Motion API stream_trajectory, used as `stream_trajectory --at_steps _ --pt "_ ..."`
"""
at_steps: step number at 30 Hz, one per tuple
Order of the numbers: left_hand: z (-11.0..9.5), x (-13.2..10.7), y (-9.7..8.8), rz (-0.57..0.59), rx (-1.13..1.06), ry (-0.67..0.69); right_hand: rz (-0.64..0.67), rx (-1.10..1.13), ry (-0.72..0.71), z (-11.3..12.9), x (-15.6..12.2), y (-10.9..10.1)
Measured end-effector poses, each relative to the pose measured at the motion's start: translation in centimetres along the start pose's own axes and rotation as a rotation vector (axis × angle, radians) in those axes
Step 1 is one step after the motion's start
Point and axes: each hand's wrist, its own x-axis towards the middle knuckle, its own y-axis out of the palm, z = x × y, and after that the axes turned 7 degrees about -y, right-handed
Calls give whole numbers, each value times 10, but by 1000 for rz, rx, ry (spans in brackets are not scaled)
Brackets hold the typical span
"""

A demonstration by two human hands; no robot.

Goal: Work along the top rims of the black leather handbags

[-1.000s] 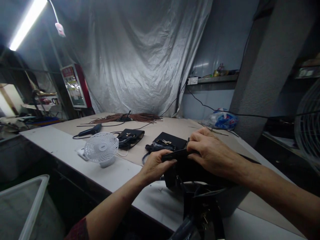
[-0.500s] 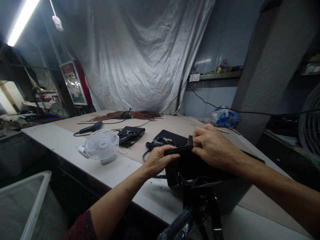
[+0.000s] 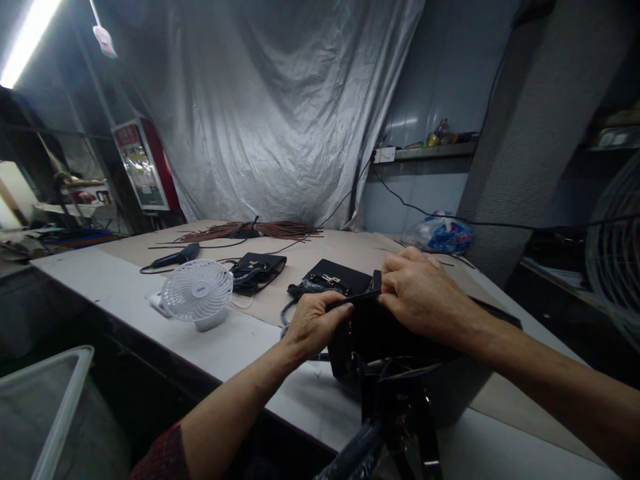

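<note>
A black handbag (image 3: 450, 383) stands on the table in front of me, its mouth open and its wrapped handle hanging down the near side. My left hand (image 3: 317, 323) pinches the far rim of the bag at its left end, thumb on the near side. Close to it, my right hand (image 3: 425, 290) grips the same rim with fingers curled over the edge. The bag's inside is dark, and the right fingertips are partly hidden. Just beyond the hands lies a second black bag (image 3: 337, 273) with a metal clasp, and farther left a third black bag (image 3: 260, 268).
A white desk fan (image 3: 200, 293) stands left on the table (image 3: 240, 347). Behind it are a dark corded tool (image 3: 177, 255) and a bundle of brown cords (image 3: 250, 230). A pale bin (image 3: 65, 400) is at lower left. A blue plastic bag (image 3: 445, 233) lies at back right.
The view has shifted slightly, moving the scene a little left in the picture. Both hands keep their hold on the handbag's rim, with hardly any movement.
</note>
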Motion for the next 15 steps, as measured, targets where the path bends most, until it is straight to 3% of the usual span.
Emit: stream_trajectory --at_steps 8,15 --pt "-24 7 -5 -72 436 195 5 -37 37 -1 -3 -3" --pt "-21 5 -8 -102 490 189 73 64 163 -22 -12 -14"
